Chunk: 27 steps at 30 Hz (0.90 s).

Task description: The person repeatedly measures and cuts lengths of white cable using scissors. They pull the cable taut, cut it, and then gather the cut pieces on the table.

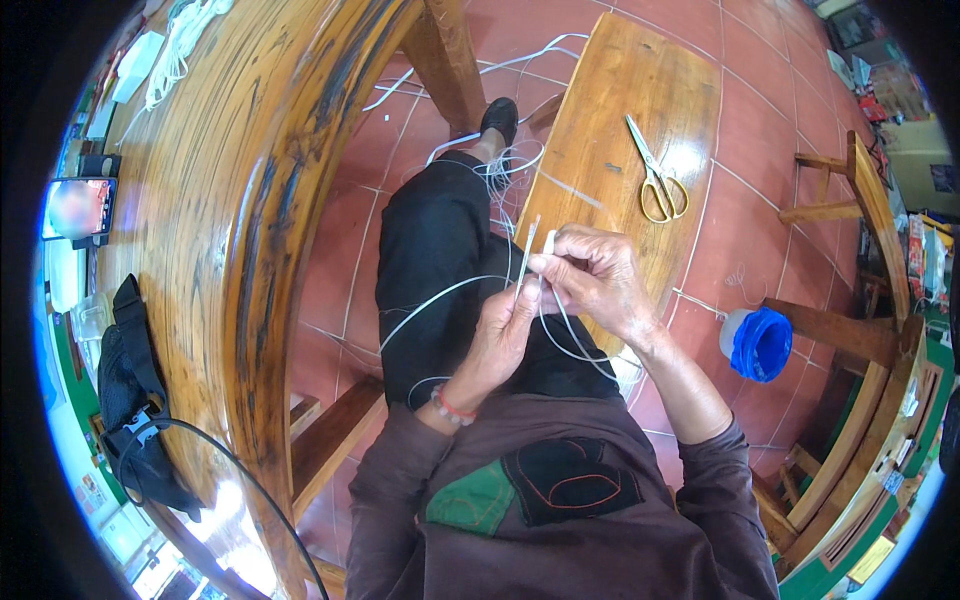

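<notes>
My left hand (503, 333) is pinched closed over my lap, with a slim pale strip (527, 248) standing up from its fingertips. Right beside it, my right hand (600, 278) is closed too, thumb against fingers, and a short white end pokes up by the thumb. Thin white cord (440, 296) loops out from between the hands to both sides across my dark trousers. The exact crossing of the strands is hidden by the fingers. Scissors with gold handles (662, 190) lie on the wooden bench (640, 90), away from both hands.
A tangle of clear strands (505, 172) hangs by the bench's left edge. On the left stands a wooden table (200, 200) bearing a black strap bag (138, 400), a phone (78, 208) and a white cord bundle (178, 50). A blue-lined bin (762, 345) stands on the right.
</notes>
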Motion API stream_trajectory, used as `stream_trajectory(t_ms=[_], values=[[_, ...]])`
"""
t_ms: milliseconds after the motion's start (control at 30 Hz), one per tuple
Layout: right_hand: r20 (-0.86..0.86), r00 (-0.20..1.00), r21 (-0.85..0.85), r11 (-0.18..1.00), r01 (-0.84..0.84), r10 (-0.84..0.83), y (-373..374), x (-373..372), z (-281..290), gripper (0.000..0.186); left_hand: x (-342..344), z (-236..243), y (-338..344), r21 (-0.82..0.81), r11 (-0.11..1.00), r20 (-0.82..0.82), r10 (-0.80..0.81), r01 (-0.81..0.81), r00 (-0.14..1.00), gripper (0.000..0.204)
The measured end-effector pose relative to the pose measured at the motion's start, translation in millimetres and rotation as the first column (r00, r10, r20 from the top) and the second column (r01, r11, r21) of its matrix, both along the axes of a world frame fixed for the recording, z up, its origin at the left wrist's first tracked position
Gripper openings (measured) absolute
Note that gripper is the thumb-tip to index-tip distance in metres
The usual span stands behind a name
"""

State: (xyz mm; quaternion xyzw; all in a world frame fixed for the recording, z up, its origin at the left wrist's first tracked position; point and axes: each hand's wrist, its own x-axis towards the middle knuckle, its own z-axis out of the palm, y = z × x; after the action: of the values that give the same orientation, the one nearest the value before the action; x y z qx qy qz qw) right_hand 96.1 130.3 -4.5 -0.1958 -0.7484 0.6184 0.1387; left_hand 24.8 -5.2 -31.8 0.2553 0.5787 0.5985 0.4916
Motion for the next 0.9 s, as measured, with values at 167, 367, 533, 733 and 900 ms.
stream_trajectory(t_ms=[167,367,533,733,900], values=[[0.013,1.000,-0.136,0.990,-0.021,0.023,-3.9,1.3,-14.1,0.007,6.4,-9.7,-1.1,0.043,0.997,0.265,0.054,-0.067,0.963,0.038],[0.006,0.992,-0.191,0.973,0.128,-0.129,-3.8,-1.9,-6.0,0.012,1.0,-0.1,-1.2,0.000,1.000,0.456,-0.020,0.023,0.890,0.035],[-0.001,0.976,-0.349,0.915,0.205,-0.219,-5.7,-0.9,-10.7,0.013,1.9,-0.2,-1.7,-0.001,1.000,0.492,-0.010,0.012,0.871,0.037],[-0.017,0.967,-0.344,0.910,0.232,-0.253,-1.4,0.3,-7.7,0.010,2.5,-1.1,-3.3,0.011,0.995,0.445,-0.098,0.104,0.890,0.037],[0.033,0.982,-0.384,0.905,0.183,-0.184,2.1,-0.4,-9.1,0.020,3.0,-5.4,-4.9,0.031,0.996,0.487,-0.084,0.079,0.869,0.033]])
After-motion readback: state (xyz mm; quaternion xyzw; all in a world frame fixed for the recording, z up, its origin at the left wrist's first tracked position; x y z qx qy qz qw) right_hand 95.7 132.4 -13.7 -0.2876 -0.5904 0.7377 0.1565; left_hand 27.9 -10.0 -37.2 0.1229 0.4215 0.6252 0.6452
